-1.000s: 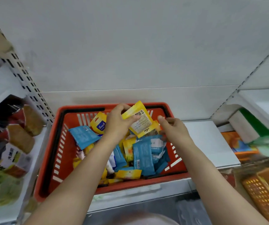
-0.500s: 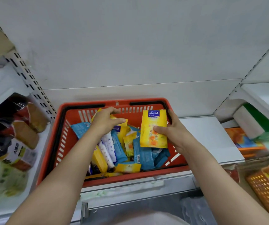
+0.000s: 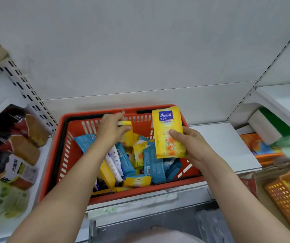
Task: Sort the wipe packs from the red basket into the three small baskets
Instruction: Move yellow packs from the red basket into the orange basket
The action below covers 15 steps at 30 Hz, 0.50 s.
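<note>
A person's right hand [image 3: 191, 146] grips a yellow wipe pack [image 3: 168, 132] upright over the right half of a red basket [image 3: 67, 155], thumb pressed on the pack's printed front and the other fingers curled behind its right edge; the pack's top stands level with the basket's back rim and its lower end hangs clear above the heap inside. The left hand [image 3: 112, 130], reaching in over the back left part of the basket, pinches a second yellow pack [image 3: 125, 123] seen edge-on between thumb and fingers, close under the back wall's slotted side. Beneath both hands lies a loose pile of blue packs [image 3: 151, 162] and yellow ones, with a white pack [image 3: 113, 158] among them, filling the basket floor from wall to wall. The basket sits on a white shelf [image 3: 224, 144], its near rim at the shelf's front lip and its right side leaving a bare strip of shelf. Beyond that strip, at the lower right edge of view, stands an orange basket [image 3: 288, 200] with a yellow pack in it. To the left, just past the red basket's side, packaged goods [image 3: 18, 146] crowd the neighbouring shelf bay.
</note>
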Each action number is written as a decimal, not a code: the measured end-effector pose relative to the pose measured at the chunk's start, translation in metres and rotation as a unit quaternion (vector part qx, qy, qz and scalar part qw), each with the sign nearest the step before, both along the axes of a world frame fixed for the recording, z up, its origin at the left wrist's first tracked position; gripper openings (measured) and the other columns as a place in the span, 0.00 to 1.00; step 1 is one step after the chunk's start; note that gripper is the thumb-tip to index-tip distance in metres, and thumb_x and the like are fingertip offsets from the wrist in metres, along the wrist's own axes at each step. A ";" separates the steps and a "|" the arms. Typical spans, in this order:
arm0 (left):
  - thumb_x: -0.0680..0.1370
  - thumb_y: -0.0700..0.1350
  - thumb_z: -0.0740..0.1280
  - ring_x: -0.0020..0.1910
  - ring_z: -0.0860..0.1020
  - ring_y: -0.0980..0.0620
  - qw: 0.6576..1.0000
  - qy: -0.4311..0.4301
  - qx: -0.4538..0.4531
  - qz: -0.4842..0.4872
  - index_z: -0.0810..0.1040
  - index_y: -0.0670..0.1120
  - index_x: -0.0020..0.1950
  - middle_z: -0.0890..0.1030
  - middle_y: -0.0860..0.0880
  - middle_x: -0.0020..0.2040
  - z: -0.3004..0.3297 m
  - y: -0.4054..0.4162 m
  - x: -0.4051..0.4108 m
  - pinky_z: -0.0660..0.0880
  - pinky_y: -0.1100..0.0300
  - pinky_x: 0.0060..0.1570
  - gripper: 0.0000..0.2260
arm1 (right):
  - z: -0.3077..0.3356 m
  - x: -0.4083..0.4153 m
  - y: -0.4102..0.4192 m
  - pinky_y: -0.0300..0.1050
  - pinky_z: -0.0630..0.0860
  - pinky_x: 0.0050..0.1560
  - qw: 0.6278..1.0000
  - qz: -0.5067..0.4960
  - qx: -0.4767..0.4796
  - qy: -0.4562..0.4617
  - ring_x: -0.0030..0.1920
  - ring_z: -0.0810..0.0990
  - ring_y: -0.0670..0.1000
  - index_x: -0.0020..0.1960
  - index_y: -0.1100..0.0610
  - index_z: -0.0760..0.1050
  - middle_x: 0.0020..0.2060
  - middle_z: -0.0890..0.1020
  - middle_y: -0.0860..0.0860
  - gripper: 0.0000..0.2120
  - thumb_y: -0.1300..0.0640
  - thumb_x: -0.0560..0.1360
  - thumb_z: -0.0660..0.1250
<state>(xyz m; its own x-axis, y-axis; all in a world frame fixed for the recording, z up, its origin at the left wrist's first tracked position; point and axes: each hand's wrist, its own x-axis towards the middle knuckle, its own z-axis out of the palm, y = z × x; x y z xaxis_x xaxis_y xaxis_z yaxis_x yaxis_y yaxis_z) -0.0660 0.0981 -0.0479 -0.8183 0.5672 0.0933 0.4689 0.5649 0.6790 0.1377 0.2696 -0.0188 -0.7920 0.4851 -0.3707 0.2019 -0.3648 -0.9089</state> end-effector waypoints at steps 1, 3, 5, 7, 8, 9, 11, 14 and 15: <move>0.71 0.50 0.77 0.43 0.78 0.47 0.999 -0.013 0.048 0.017 0.74 0.52 0.38 0.81 0.47 0.39 0.009 -0.003 0.001 0.73 0.54 0.41 0.12 | 0.001 -0.001 -0.001 0.52 0.83 0.47 1.000 0.006 -0.013 0.018 0.52 0.85 0.58 0.61 0.59 0.78 0.53 0.85 0.57 0.14 0.58 0.77 0.70; 0.72 0.51 0.75 0.38 0.79 0.49 0.989 -0.039 0.128 0.062 0.75 0.50 0.40 0.82 0.48 0.38 0.025 -0.008 0.003 0.72 0.55 0.39 0.11 | 0.002 -0.003 -0.006 0.53 0.82 0.50 0.998 0.018 -0.031 0.048 0.55 0.84 0.59 0.63 0.60 0.77 0.56 0.84 0.58 0.15 0.59 0.77 0.68; 0.74 0.53 0.73 0.39 0.81 0.50 0.976 -0.088 0.183 0.078 0.76 0.51 0.42 0.83 0.50 0.39 0.036 -0.014 0.006 0.75 0.55 0.40 0.10 | 0.004 -0.007 -0.012 0.55 0.82 0.53 0.997 0.020 -0.036 0.069 0.57 0.83 0.60 0.64 0.60 0.76 0.57 0.83 0.59 0.17 0.58 0.76 0.69; 0.75 0.53 0.73 0.37 0.83 0.51 0.955 -0.162 0.235 0.074 0.77 0.49 0.44 0.84 0.50 0.38 0.040 -0.019 0.014 0.77 0.57 0.36 0.09 | 0.008 -0.010 -0.017 0.58 0.80 0.56 0.996 0.021 -0.033 0.082 0.58 0.82 0.60 0.65 0.61 0.76 0.58 0.83 0.60 0.19 0.57 0.75 0.69; 0.75 0.53 0.73 0.35 0.83 0.54 0.943 -0.198 0.259 0.073 0.77 0.47 0.46 0.84 0.51 0.37 0.041 -0.021 0.019 0.77 0.59 0.32 0.10 | 0.009 -0.011 -0.020 0.58 0.80 0.57 0.995 0.024 -0.036 0.087 0.58 0.82 0.60 0.65 0.61 0.76 0.59 0.82 0.60 0.20 0.56 0.75 0.69; 0.74 0.52 0.74 0.34 0.83 0.55 0.930 -0.227 0.279 0.072 0.77 0.47 0.47 0.84 0.51 0.36 0.040 -0.023 0.023 0.77 0.61 0.30 0.11 | 0.010 -0.010 -0.023 0.58 0.80 0.57 0.995 0.030 -0.041 0.091 0.58 0.82 0.60 0.64 0.61 0.76 0.59 0.82 0.60 0.19 0.56 0.75 0.69; 0.72 0.52 0.75 0.34 0.83 0.56 0.910 -0.269 0.307 0.068 0.77 0.48 0.48 0.84 0.52 0.37 0.038 -0.026 0.034 0.76 0.63 0.30 0.12 | 0.012 -0.007 -0.028 0.56 0.81 0.54 0.993 0.045 -0.048 0.093 0.57 0.83 0.59 0.64 0.60 0.76 0.59 0.82 0.60 0.18 0.56 0.75 0.68; 0.68 0.51 0.77 0.37 0.84 0.54 0.896 -0.304 0.322 0.041 0.76 0.54 0.53 0.84 0.51 0.41 0.034 -0.033 0.044 0.77 0.62 0.31 0.17 | 0.013 0.005 -0.036 0.52 0.82 0.50 0.995 0.051 -0.034 0.084 0.53 0.84 0.58 0.63 0.61 0.77 0.57 0.83 0.61 0.18 0.57 0.75 0.68; 0.70 0.49 0.77 0.38 0.84 0.54 0.898 -0.304 0.316 0.018 0.77 0.57 0.55 0.84 0.50 0.43 0.033 -0.035 0.047 0.77 0.62 0.31 0.16 | 0.013 0.011 -0.038 0.51 0.82 0.48 0.996 0.044 -0.027 0.078 0.52 0.84 0.57 0.63 0.62 0.77 0.57 0.83 0.61 0.18 0.57 0.75 0.69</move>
<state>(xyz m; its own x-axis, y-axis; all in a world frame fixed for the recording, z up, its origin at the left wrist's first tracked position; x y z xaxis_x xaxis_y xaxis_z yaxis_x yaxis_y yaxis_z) -0.0191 0.0627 -0.0148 -0.8439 0.5303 -0.0821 -0.1076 -0.0172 0.9940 0.1490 0.2317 -0.0054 -0.8801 0.3946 -0.2643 0.0938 -0.4011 -0.9112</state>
